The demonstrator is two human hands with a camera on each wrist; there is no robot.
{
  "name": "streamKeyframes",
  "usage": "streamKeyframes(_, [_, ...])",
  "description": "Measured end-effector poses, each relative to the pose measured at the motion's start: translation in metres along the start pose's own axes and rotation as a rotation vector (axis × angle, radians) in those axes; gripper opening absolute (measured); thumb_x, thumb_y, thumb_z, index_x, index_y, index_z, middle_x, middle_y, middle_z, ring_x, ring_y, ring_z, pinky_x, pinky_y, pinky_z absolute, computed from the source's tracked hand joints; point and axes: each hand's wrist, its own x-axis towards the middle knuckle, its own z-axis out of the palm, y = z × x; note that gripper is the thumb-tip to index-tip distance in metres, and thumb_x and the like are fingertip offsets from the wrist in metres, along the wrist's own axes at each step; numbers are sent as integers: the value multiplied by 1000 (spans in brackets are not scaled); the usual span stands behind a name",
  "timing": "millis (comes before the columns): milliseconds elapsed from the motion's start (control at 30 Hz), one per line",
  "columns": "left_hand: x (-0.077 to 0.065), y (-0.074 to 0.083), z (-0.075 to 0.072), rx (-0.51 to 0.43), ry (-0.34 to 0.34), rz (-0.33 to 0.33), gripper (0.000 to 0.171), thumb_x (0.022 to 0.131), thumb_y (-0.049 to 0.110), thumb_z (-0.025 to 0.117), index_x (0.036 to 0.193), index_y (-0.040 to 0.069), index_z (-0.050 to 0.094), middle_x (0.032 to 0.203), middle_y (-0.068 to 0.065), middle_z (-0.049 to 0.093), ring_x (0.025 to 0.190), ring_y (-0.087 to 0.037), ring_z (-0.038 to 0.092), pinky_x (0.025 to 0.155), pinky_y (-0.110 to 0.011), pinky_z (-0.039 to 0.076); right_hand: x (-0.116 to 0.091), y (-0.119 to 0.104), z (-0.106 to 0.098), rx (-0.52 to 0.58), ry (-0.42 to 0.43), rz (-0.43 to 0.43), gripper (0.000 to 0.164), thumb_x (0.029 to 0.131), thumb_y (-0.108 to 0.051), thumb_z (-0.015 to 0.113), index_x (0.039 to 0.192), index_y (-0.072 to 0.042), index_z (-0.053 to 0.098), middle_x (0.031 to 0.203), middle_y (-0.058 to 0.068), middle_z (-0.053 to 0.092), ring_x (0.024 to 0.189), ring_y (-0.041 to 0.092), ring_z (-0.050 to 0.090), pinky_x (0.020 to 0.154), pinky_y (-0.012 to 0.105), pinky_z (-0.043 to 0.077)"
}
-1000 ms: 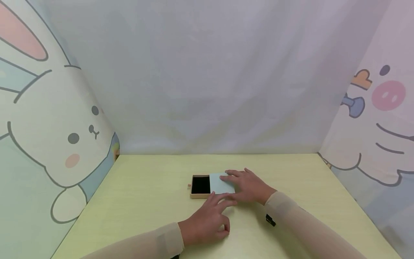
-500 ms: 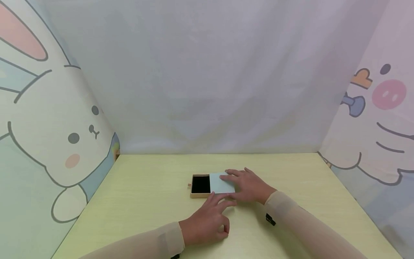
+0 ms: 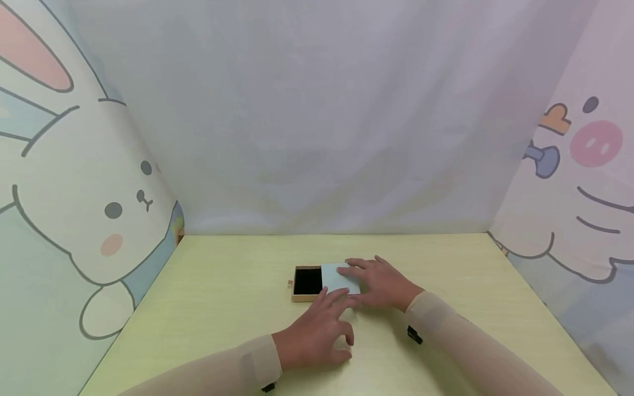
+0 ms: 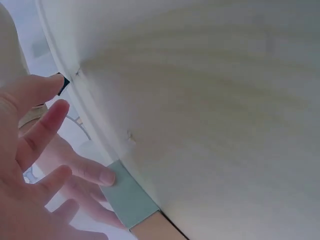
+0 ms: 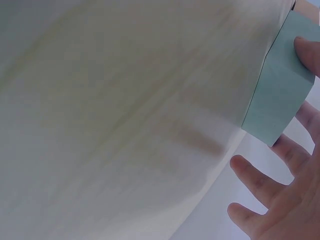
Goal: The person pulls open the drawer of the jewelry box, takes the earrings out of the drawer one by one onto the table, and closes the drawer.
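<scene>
A small drawer box lies on the table, with a pale blue-green sleeve [image 3: 333, 278] and a brown tray [image 3: 306, 298] partly out on the left. The tray's black interior shows, and a short tab [image 3: 290, 284] sticks out from its left end. My right hand [image 3: 383, 284] holds the sleeve's right part, thumb along the near side and fingers over the top and far side. In the right wrist view the thumb presses on the sleeve [image 5: 280, 87]. My left hand [image 3: 317, 335] hovers at the box's near side, fingers spread and holding nothing; its fingertips partly overlap the sleeve in the head view.
The pale yellow table [image 3: 223, 286] extends around the box. A plain light curtain [image 3: 317, 121] hangs behind it. Cartoon-printed cloth stands at either side, a rabbit [image 3: 99, 203] on the left and a pig [image 3: 589, 181] on the right.
My left hand has shifted slightly up toward the box, and its thumb and curled finger have come apart. The right hand and box have hardly moved.
</scene>
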Motion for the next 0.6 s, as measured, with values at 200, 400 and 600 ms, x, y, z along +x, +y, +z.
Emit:
streamKeyframes(200, [7,-8,-7,-21,36,-16,20,102,44,93,119,33,91,179,3,58,177,-37,42,138,-80,42,1,0,1,-11,3,-9,67,111,-54,78,171,-30,64,179,10,62,156,39,70,133,85,42])
streamKeyframes(400, [11,-23,-17,-96,67,-82,25,103,42,94,122,28,91,180,-6,56,178,-43,38,139,-82,37,1,-1,-1,3,-4,-4,69,107,-48,83,170,-27,64,180,12,61,157,41,69,134,85,41])
streamKeyframes(600, [12,-45,-32,-195,135,-172,25,100,33,97,121,21,90,179,-14,57,176,-50,39,138,-80,41,0,-1,-1,0,0,0,72,107,-53,84,172,-31,62,179,12,61,154,42,72,133,84,43])
